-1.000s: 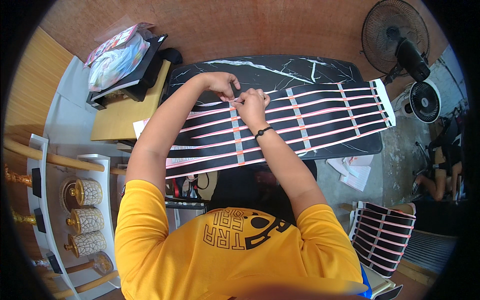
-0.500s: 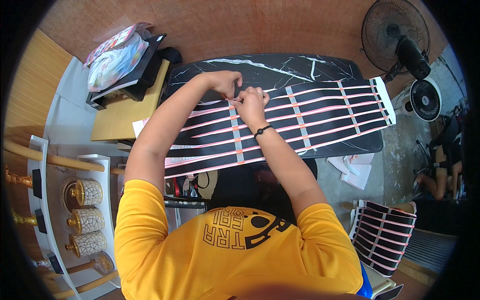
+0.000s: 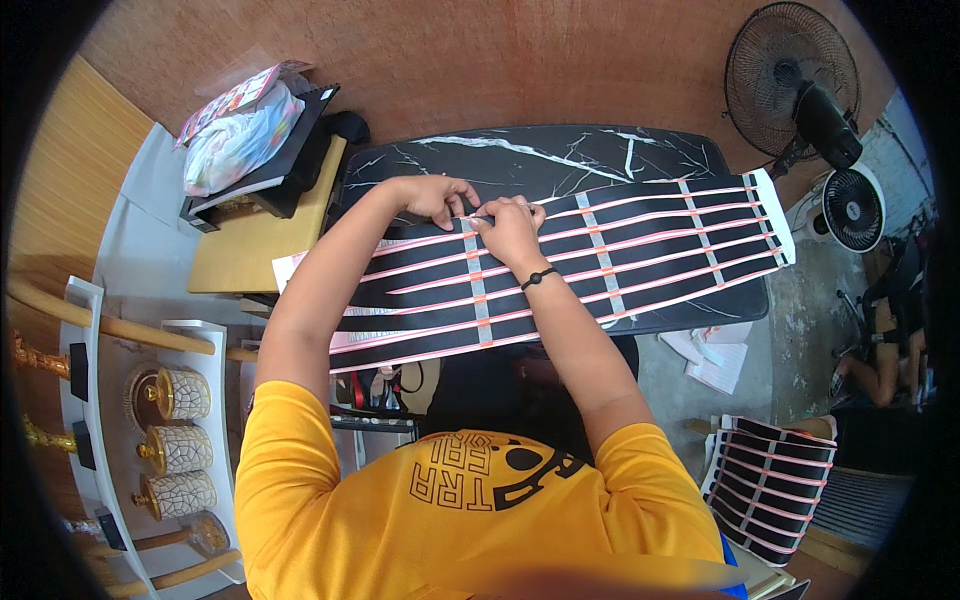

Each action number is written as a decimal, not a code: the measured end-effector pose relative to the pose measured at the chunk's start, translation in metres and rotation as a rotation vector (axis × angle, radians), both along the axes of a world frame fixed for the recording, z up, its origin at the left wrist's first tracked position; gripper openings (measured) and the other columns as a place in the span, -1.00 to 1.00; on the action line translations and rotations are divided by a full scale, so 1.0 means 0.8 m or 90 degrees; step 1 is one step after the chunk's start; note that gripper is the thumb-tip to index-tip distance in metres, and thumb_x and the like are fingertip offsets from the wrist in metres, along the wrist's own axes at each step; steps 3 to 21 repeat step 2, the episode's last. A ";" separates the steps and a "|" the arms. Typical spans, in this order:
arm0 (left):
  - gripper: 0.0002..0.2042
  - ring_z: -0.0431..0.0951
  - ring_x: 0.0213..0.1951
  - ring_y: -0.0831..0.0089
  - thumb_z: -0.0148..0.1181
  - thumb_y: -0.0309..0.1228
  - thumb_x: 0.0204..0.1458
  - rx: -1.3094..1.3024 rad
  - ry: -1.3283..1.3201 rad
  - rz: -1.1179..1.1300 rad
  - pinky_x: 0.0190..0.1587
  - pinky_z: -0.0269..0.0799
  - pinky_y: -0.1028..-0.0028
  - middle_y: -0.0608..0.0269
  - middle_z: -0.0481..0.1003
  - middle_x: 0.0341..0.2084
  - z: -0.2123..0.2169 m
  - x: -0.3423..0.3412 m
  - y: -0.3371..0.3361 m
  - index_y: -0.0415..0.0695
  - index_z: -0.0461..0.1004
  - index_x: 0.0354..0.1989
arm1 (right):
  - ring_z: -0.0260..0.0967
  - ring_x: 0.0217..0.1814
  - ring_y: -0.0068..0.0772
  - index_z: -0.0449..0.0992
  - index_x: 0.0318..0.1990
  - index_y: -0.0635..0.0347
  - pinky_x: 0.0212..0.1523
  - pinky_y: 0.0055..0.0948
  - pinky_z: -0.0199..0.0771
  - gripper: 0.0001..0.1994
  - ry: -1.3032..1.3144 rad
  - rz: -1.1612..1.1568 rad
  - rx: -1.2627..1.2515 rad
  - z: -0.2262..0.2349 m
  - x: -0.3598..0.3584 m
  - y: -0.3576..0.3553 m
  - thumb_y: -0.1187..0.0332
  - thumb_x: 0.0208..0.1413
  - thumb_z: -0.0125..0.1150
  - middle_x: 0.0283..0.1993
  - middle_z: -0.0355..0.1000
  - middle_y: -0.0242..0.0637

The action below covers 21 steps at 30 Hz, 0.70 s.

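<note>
A long black sheet (image 3: 560, 264) lies across the table, lined lengthwise with pink-and-white strips (image 3: 640, 240) and crossed by several grey tapes (image 3: 600, 243). Both hands meet at its far edge, by the end of one grey tape (image 3: 474, 262). My left hand (image 3: 440, 203) is bent down with its fingers curled close to that edge; what its fingertips hold is too small to make out. Pressed against the outermost strip, my right hand (image 3: 511, 230) has its thumb and fingers closed on it. A black bracelet (image 3: 538, 277) circles my right wrist.
The black marbled table (image 3: 560, 150) stands against a wooden wall. Two fans (image 3: 795, 85) are at the far right. A similar striped sheet (image 3: 768, 485) hangs over something at lower right. Papers (image 3: 712, 355) lie on the floor. Shelves with gold-lidded jars (image 3: 180, 447) stand left.
My left hand has lowered slightly and its fingers have shifted along the sheet's edge. My right hand stays at nearly the same place on the strip. The whole view has tilted a little.
</note>
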<state>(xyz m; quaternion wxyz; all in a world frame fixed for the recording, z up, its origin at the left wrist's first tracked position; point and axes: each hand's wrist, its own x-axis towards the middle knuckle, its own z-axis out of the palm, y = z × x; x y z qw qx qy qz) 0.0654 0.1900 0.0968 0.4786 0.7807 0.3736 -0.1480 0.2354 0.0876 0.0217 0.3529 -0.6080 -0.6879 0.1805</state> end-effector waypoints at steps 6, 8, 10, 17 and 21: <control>-0.32 0.53 -0.19 0.54 0.26 -0.68 -0.07 -0.021 -0.040 0.019 -0.05 0.42 0.57 0.28 0.54 -0.24 0.002 -0.007 -0.005 -0.16 0.21 0.29 | 0.33 0.13 -0.20 0.68 -0.25 0.08 0.26 0.07 -0.04 -0.77 -0.010 0.004 -0.009 0.000 -0.001 0.002 0.20 -0.01 0.39 -0.14 0.56 -0.29; -0.32 0.53 -0.19 0.54 0.26 -0.68 -0.07 -0.021 -0.040 0.019 -0.05 0.42 0.57 0.28 0.54 -0.24 0.002 -0.007 -0.005 -0.16 0.21 0.29 | 0.33 0.13 -0.20 0.68 -0.25 0.08 0.26 0.07 -0.04 -0.77 -0.010 0.004 -0.009 0.000 -0.001 0.002 0.20 -0.01 0.39 -0.14 0.56 -0.29; -0.32 0.53 -0.19 0.54 0.26 -0.68 -0.07 -0.021 -0.040 0.019 -0.05 0.42 0.57 0.28 0.54 -0.24 0.002 -0.007 -0.005 -0.16 0.21 0.29 | 0.33 0.13 -0.20 0.68 -0.25 0.08 0.26 0.07 -0.04 -0.77 -0.010 0.004 -0.009 0.000 -0.001 0.002 0.20 -0.01 0.39 -0.14 0.56 -0.29; -0.32 0.53 -0.19 0.54 0.26 -0.68 -0.07 -0.021 -0.040 0.019 -0.05 0.42 0.57 0.28 0.54 -0.24 0.002 -0.007 -0.005 -0.16 0.21 0.29 | 0.33 0.13 -0.20 0.68 -0.25 0.08 0.26 0.07 -0.04 -0.77 -0.010 0.004 -0.009 0.000 -0.001 0.002 0.20 -0.01 0.39 -0.14 0.56 -0.29; -0.32 0.53 -0.19 0.54 0.26 -0.68 -0.07 -0.021 -0.040 0.019 -0.05 0.42 0.57 0.28 0.54 -0.24 0.002 -0.007 -0.005 -0.16 0.21 0.29 | 0.33 0.13 -0.20 0.68 -0.25 0.08 0.26 0.07 -0.04 -0.77 -0.010 0.004 -0.009 0.000 -0.001 0.002 0.20 -0.01 0.39 -0.14 0.56 -0.29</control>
